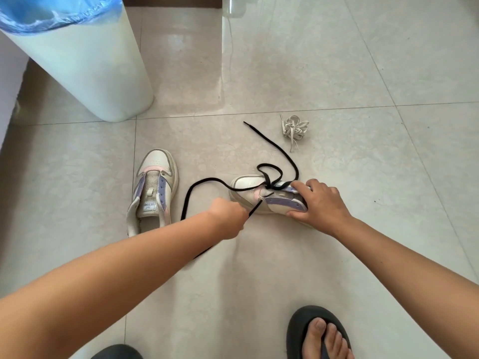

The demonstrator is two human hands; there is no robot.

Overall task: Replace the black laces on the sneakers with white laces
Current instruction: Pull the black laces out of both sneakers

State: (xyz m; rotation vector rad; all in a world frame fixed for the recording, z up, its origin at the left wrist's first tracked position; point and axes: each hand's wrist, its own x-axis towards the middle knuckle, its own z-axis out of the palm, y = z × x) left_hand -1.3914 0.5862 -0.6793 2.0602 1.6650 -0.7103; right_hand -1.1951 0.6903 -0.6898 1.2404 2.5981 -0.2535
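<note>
Two sneakers lie on the floor in the one head view we have. The right sneaker (269,196) is our landmark: it lies on its side with its toe pointing left, its long axis running left to right across the view. Our right hand (320,203) clamps its heel end, fingers curled over the collar and thumb under the sole, pinning it down. Our left hand (228,216) sits just left of and below the sneaker, fist closed around a stretch of the black lace (278,156).

From that fist the lace runs up and to the right into the lowest eyelets near the toe, so the pull lies roughly across the shoe's long axis, toward us and leftward. The left hand is nearer the eyelets still threaded; the right serves only as an anchor. We judge only the last crossing or two remain laced, with loose loops piled over the toe and one free end trailing away beyond the sneaker.

The left sneaker (153,190) stands well to the left of the landmark, upright, toe away from us, already bare of lace. The white laces (294,128) lie bundled beyond the landmark, slightly right, untouched. A bin (85,60) stands far beyond and left.
</note>
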